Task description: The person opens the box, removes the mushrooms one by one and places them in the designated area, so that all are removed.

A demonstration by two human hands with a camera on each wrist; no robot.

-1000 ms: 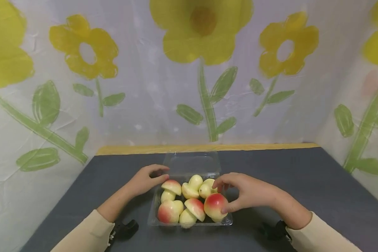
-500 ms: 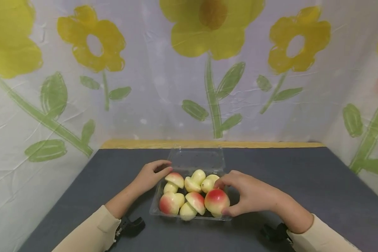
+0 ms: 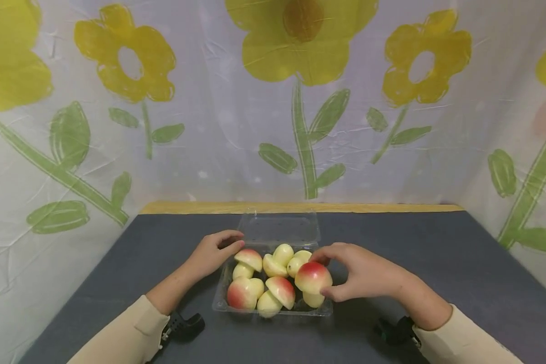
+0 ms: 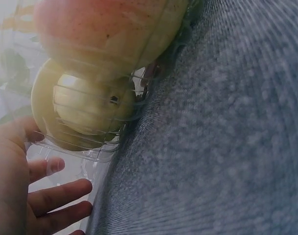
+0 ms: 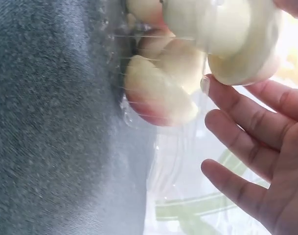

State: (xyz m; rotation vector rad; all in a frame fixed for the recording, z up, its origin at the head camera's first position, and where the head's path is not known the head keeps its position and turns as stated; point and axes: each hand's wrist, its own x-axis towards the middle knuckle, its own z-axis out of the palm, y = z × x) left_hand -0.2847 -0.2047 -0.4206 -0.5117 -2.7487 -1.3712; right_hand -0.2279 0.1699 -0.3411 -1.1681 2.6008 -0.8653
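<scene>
Lower ctr-right of frame, R hand (image 3: 364, 273) is clamping thumb & fingers on a red-topped mushroom (image 3: 313, 278), cap up, at near-right corner of the clear box (image 3: 296, 313). Five other mushrooms (image 3: 282, 292) are filling the rest, lower ctr. L hand (image 3: 211, 255), fingers apart, is reaching to box's far-left side; can't tell how firmly it's touching. Behind, clear lid (image 3: 279, 227) is tilting back; flowered cloth (image 3: 227, 126) is hanging up top.

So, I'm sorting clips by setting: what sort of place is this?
Likely a small staged filming booth: creased flower-printed sheeting hangs behind and beside a dark table, and black devices sit at both wrists.
</scene>
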